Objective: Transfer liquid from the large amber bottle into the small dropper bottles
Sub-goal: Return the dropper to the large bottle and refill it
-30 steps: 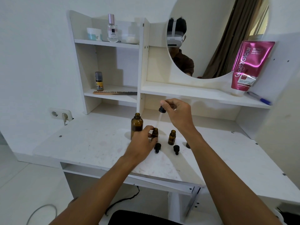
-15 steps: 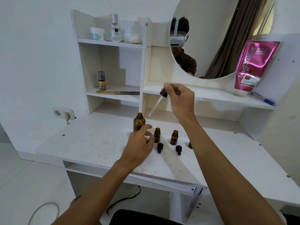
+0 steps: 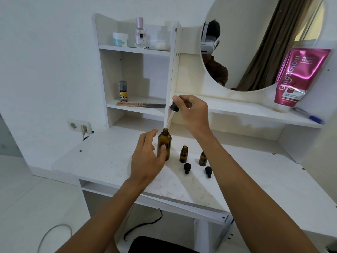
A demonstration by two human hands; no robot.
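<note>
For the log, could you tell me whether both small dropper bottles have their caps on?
No: the small dropper bottles stand open, with two black dropper caps lying on the desk before them.

Matt white tabletop, faintly scuffed. On it, glossy amber glass: large bottle, small bottle beside. Above, shiny pink plastic tube; wooden-looking comb.

White walls, white vanity desk, round mirror, brown curtain, wall socket.
</note>
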